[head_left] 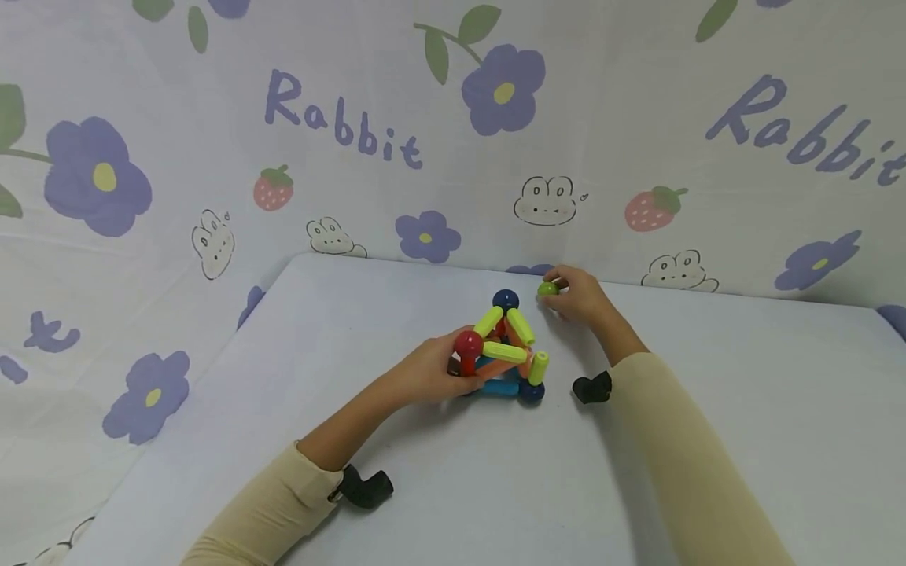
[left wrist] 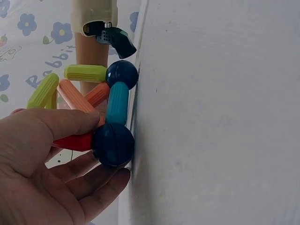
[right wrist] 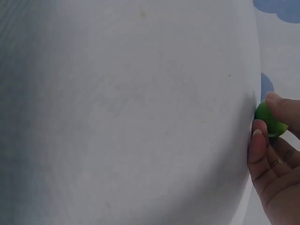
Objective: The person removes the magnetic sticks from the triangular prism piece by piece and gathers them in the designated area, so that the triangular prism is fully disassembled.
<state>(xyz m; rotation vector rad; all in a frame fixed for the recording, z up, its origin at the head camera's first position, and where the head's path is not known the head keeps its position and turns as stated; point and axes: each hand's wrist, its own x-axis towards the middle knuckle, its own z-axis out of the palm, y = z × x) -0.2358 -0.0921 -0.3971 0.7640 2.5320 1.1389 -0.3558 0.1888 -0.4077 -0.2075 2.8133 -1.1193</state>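
A ball-and-stick toy frame (head_left: 504, 354) stands on the white table, built of yellow-green, orange, red and blue rods joined by dark blue and red balls. My left hand (head_left: 435, 371) grips its left side. In the left wrist view the thumb lies on an orange rod (left wrist: 75, 96), near a dark blue ball (left wrist: 113, 145) and a teal rod (left wrist: 117, 104). Beyond the frame, toward the back edge, my right hand (head_left: 576, 295) pinches a green ball (head_left: 548, 288). In the right wrist view, thumb and fingers hold that green ball (right wrist: 271, 119) close over the tabletop.
The white table (head_left: 743, 393) ends at the back against a hanging cloth (head_left: 594, 126) printed with flowers, rabbits and strawberries. A black wrist-worn device (head_left: 364, 487) sits at the left cuff, another black device (head_left: 593, 387) at the right.
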